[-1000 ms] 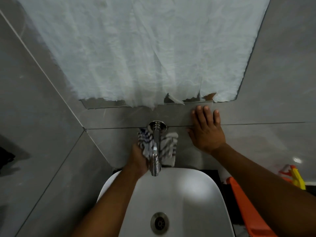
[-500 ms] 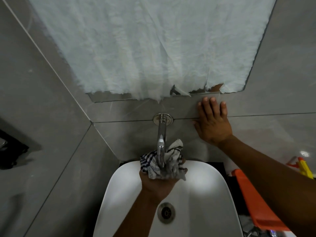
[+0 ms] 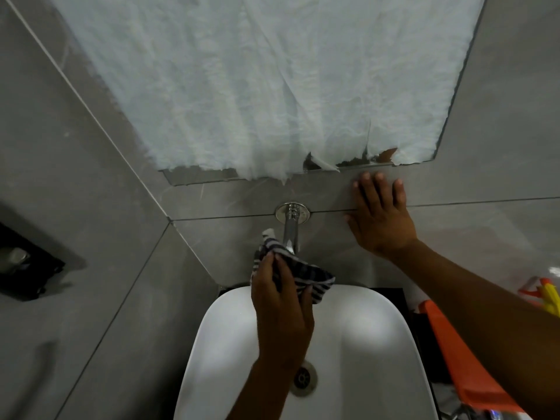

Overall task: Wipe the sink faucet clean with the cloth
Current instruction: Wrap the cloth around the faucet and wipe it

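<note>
A chrome faucet (image 3: 290, 228) sticks out of the grey tiled wall above a white sink (image 3: 372, 334). My left hand (image 3: 280, 310) is shut on a dark and white striped cloth (image 3: 298, 275) and presses it over the faucet's outer end, hiding the spout tip. Only the faucet's wall flange and upper pipe show. My right hand (image 3: 381, 219) lies flat on the wall tile to the right of the faucet, fingers spread, holding nothing.
A mirror covered with torn white film (image 3: 257, 86) hangs above the faucet. The sink drain (image 3: 303, 378) is partly hidden by my left wrist. An orange object (image 3: 454, 365) and a yellow-orange bottle (image 3: 548, 298) stand at the right. A black holder (image 3: 24, 268) is on the left wall.
My left hand turned from under the spout to on top of it, with the cloth now draped over the faucet's end. The right hand stayed on the wall.
</note>
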Available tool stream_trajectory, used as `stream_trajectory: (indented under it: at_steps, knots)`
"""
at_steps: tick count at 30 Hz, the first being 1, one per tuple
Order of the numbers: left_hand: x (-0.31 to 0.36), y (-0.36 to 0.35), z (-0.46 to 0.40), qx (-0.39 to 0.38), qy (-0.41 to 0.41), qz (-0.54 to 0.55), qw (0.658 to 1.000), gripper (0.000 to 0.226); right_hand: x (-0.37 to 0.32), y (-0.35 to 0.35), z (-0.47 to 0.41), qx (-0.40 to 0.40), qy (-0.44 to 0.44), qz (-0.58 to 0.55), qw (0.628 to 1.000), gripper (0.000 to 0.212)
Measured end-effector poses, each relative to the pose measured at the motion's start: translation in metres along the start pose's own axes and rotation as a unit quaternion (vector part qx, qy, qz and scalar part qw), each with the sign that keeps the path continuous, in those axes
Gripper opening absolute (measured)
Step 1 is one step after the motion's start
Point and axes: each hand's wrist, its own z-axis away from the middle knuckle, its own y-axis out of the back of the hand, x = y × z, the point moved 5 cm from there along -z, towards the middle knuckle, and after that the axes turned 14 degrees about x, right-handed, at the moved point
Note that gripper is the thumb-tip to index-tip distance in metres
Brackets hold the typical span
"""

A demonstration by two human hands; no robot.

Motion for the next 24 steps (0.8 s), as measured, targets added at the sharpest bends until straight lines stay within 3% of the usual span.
stream_trajectory:
  at_steps: [3,5,7,10,12,15,18,22,24]
  knots:
    - [0.001,-0.002,-0.017,-0.054,-0.166,-0.087,0.981,0.068,-0.002,0.001,0.0,0.014,0.004,-0.005,1.0,0.079]
    - [0.005,-0.004,-0.019,-0.107,-0.291,-0.141,0.94,0.067,-0.001,0.002,0.0,0.028,0.003,-0.009,1.0,0.079]
    - [0.009,-0.003,-0.024,-0.168,-0.423,-0.171,0.874,0.054,-0.001,0.003,0.001,0.034,0.009,-0.013,0.999,0.079]
    - [0.012,-0.004,-0.039,-0.274,-0.582,-0.189,0.742,0.045,-0.001,0.003,0.001,0.038,0.014,-0.015,0.999,0.078]
    - [0.017,-0.011,-0.063,-0.335,-0.612,-0.16,0.699,0.048,-0.001,0.003,0.0,0.048,0.011,-0.015,0.999,0.077]
    - [0.028,-0.028,-0.116,-0.377,-0.591,-0.108,0.705,0.05,-0.001,0.001,0.001,0.056,0.015,-0.009,0.998,0.078]
    - [0.034,-0.045,-0.156,-0.412,-0.588,-0.109,0.687,0.045,-0.001,0.0,0.002,0.067,0.016,-0.008,0.998,0.078]
    - [0.032,-0.04,-0.141,-0.413,-0.591,-0.073,0.689,0.039,-0.002,-0.001,0.003,0.064,0.018,-0.005,0.998,0.08]
    - [0.036,-0.033,-0.121,-0.416,-0.616,-0.078,0.665,0.04,-0.002,-0.001,0.002,0.062,0.016,-0.005,0.998,0.08]
